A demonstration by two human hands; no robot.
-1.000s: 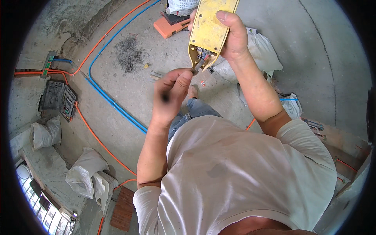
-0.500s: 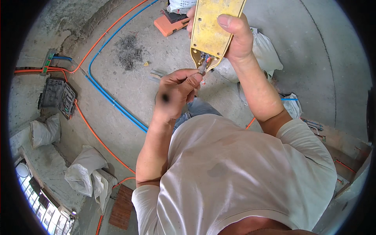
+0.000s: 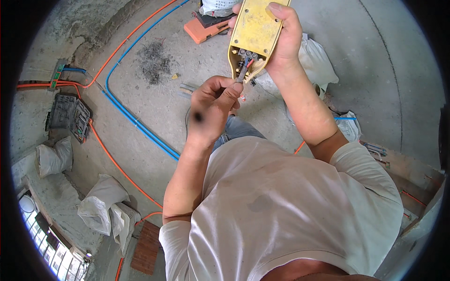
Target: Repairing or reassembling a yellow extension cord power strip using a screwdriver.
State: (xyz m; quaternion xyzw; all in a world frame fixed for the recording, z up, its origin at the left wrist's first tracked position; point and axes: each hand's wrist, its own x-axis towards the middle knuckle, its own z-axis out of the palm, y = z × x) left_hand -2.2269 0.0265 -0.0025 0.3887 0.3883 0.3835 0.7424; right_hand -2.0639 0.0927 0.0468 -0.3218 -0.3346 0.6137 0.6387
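My right hand (image 3: 287, 44) is wrapped round a long yellow housing (image 3: 257, 28), its thumb on the flat face and its fingers behind. That face has screw holes at its corners. At the near, tapered end the housing lies uncovered, showing a small terminal block (image 3: 247, 54). A grey cable (image 3: 242, 74) enters there, its red and blue wires leading toward the block. Thumb and finger of my left hand (image 3: 208, 110) pinch this cable just below the opening. Whether the wire ends are seated in the block cannot be made out.
Orange and blue conduits (image 3: 140, 129) run along the concrete floor at left. An orange case (image 3: 202, 32) lies ahead, near dark debris (image 3: 154, 63). A grey tool case (image 3: 70, 117) stands open by the left wall. White sacks (image 3: 103, 203) sit at left, another (image 3: 316, 61) beyond my right arm.
The yellow housing has tilted and shifted slightly left and nearer, so its terminal block shows more clearly. My right thumb has moved up its face. My left hand still pinches the cable.
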